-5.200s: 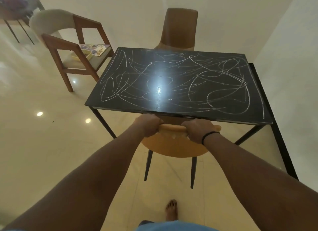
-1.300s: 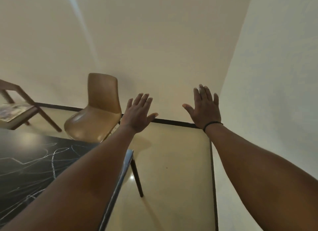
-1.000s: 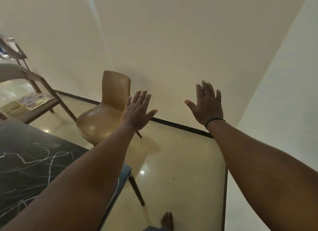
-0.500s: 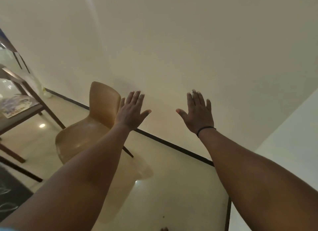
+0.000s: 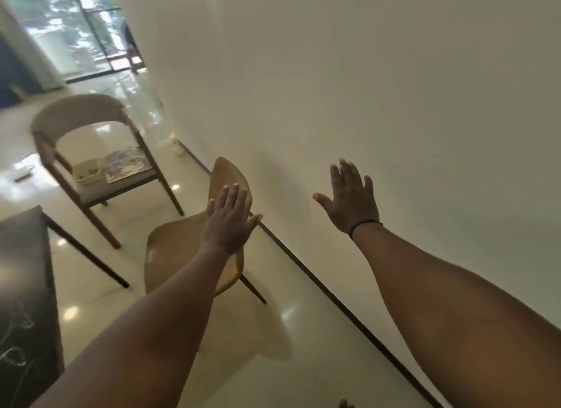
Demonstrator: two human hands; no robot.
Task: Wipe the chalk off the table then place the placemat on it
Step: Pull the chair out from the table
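Both arms reach out ahead at about chest height, and neither holds anything: the left hand (image 5: 228,222) has straight fingers close together and the thumb out, the right hand (image 5: 349,199) is spread flat with a black band at the wrist. Held this way, palms forward and away from any surface, they look like a pause or signal rather than work. The black table (image 5: 28,286) sits at the far left edge, only a corner in view, with white chalk marks (image 5: 13,351) on it, so the wiping appears not yet done. No cloth is visible. A wooden armchair (image 5: 91,161) beyond the table carries a colourful flat sheet (image 5: 126,166), possibly the placemat, beside a small pale box (image 5: 87,172). A tan moulded chair (image 5: 194,249) stands between the person and that armchair, close to the wall (image 5: 364,88).
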